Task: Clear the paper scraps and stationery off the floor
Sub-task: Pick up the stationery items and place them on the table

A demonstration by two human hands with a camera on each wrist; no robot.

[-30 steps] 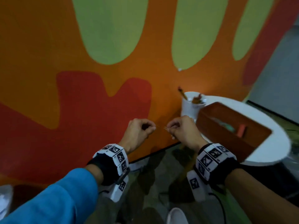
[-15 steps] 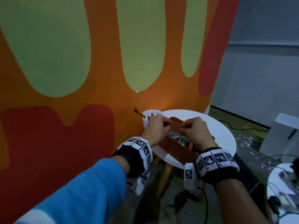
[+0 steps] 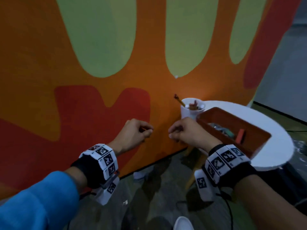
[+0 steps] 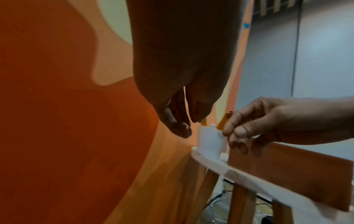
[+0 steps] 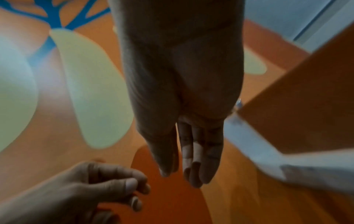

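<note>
A wall [image 3: 99, 113] painted in orange, red and pale green shapes fills most of the head view, meeting a dark, glossy floor [image 3: 149, 205] along a black skirting line. At about 3 o'clock from the hands stands a round white table [image 3: 282, 146] on wooden legs, its far edge cut off by the frame. On it, nearest the wall, sits a white cup [image 3: 191, 112] holding pencils, one of which leans out toward 11 o'clock. Just beside the cup, at its 4 o'clock, is a reddish-brown tray [image 3: 216, 118] containing a red eraser-like block [image 3: 240, 135] and some greyish items too blurred to identify. The left hand [image 3: 134, 135] is held in mid-air before the wall, fingers curled with thumb against forefinger; a thin orange sliver shows at the pinch, too small to name. The right hand [image 3: 186, 131] is level with it at 3 o'clock, near but apart, thumb and forefinger pressed together in a pinch at the tray's near corner; whether anything lies between them cannot be told, the wrist views being dark and soft. Pale streaks across the right fingers [image 5: 197, 150] in the right wrist view may be paper or glare; this is not determinable. A few small pale specks lie on the floor at 6 o'clock below the hands, and a white rounded object [image 3: 182, 223] is cut off at the bottom edge. A grey wall [image 3: 290, 72] adjoins at 2 o'clock.
</note>
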